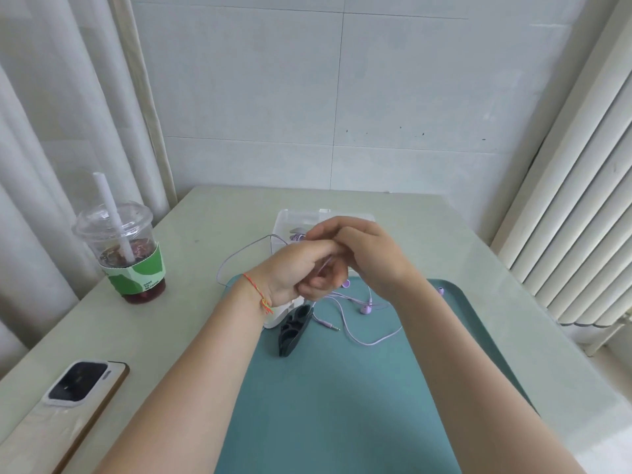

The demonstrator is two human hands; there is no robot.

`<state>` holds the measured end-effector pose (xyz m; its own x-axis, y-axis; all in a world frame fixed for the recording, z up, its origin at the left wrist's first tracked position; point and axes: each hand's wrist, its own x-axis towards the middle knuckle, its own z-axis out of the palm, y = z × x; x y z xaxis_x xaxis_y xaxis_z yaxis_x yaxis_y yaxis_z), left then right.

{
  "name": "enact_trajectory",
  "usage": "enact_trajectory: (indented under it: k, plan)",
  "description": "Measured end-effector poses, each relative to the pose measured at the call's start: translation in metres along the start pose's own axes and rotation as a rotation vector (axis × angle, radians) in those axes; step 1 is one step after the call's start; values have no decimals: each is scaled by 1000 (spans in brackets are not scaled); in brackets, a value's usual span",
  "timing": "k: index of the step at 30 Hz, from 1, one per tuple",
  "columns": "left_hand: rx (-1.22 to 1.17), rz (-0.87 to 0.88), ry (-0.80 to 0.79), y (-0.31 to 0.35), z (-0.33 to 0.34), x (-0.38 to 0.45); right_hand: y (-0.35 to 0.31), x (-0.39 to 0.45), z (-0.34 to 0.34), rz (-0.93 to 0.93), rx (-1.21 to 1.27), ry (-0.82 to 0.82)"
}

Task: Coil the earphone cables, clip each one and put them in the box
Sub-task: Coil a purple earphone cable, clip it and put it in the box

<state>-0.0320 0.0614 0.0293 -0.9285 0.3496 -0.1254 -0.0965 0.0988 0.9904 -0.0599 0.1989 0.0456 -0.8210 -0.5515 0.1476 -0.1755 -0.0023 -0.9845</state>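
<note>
Both hands meet above the far edge of the teal mat [342, 388], in front of the clear box [285, 220]. Left hand [294, 275] has fingers curled, pinching a lilac earphone cable [362, 336] that runs up between its fingers. Right hand [372, 254] is curled over the left fingertips, also gripping the cable; exact pinch point hidden.

From the hands one strand loops out left of the mat over the worktop [212, 213] in an arc and comes back to the hands. Other strands drop onto the mat just right of the hands and lie slack, long axis roughly left-right, with a big loop sagging toward the near side. Earbud [366, 309] lies on the mat below the right wrist; another bud [440, 290] sits right of the forearm near the mat's right edge. The jack plug [330, 325] lies on the mat, tip pointing right and slightly near.

Dark clips [294, 331] lie in a row on the mat near the left wrist, long axis running near-far, tilted right at the far end, against a white lid [273, 319]. More lilac cable shows inside the box behind the hands.

Left of the mat: iced drink cup [126, 251] with straw, and a phone [68, 398] face down at the near left.
</note>
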Motion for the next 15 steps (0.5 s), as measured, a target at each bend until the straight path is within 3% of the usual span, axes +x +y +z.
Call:
enact_trajectory:
  k: [5,11,15]
  plan:
    - [-142,50,220,-16,-8,8,12,6,-6,47,-241,54]
    - [-926,196,102,-14,-26,1,11,2,-24,63,-175,107]
    - [-1113,289,130,-8,-23,3,18,6,-17,97,-234,164]
